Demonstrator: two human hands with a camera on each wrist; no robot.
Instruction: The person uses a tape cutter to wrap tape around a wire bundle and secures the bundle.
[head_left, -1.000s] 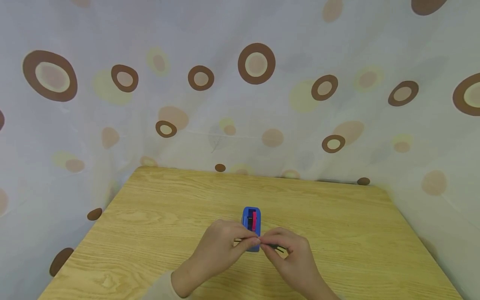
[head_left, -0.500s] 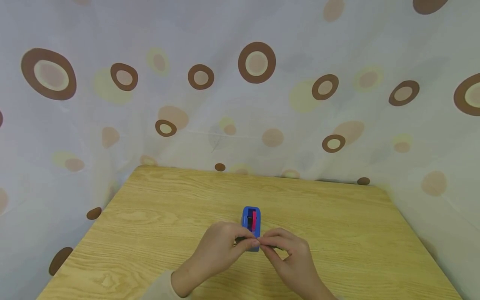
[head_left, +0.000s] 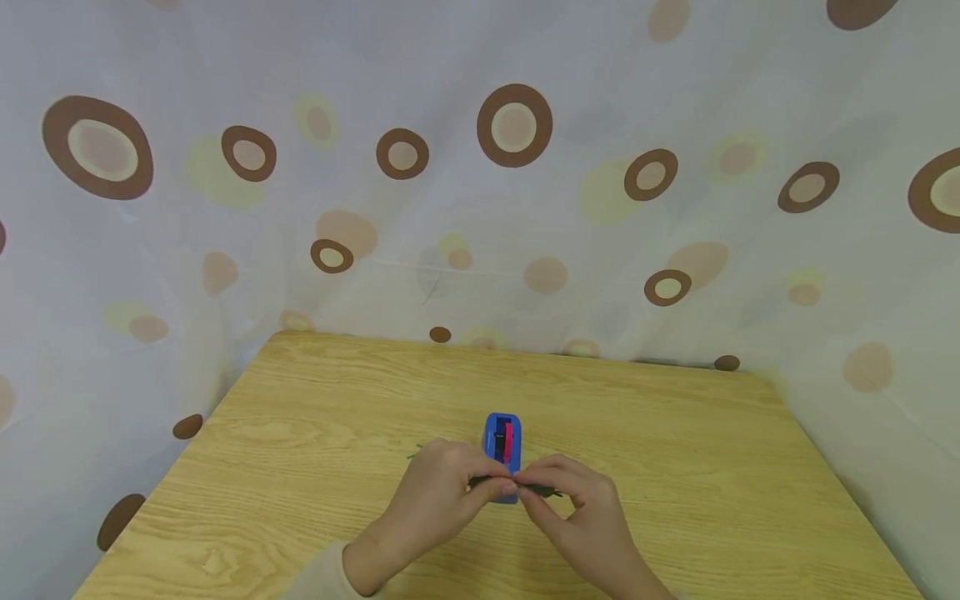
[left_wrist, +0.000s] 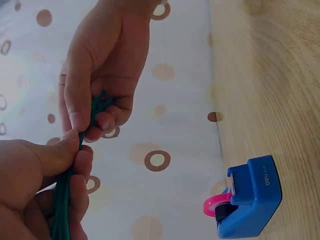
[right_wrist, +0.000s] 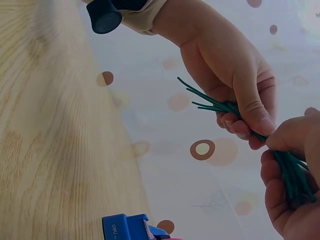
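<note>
In the head view my left hand [head_left: 442, 487] and right hand [head_left: 588, 512] meet fingertip to fingertip above the near part of the table. Both pinch a bundle of thin green strands [right_wrist: 295, 177], thumbs on its near side. In the left wrist view the bundle [left_wrist: 62, 205] runs through my left hand [left_wrist: 30, 175] and up into my right hand [left_wrist: 107, 65], where short ends poke out of the curled fingers. Loose strand ends fan out past my left hand [right_wrist: 225, 70] in the right wrist view. Fingers hide the bundle's middle.
A blue tape dispenser [left_wrist: 260, 195] with a pink roll [left_wrist: 216, 204] stands on the wood-grain table [head_left: 360, 392], just beyond and partly behind the hands in the head view. A pale curtain with brown rings [head_left: 517, 217] surrounds the table's back and sides.
Both hands stay nearly in place, fingertips together. Green strand ends now show beyond the back of my left hand, and more of the bundle shows under my right fingers.
</note>
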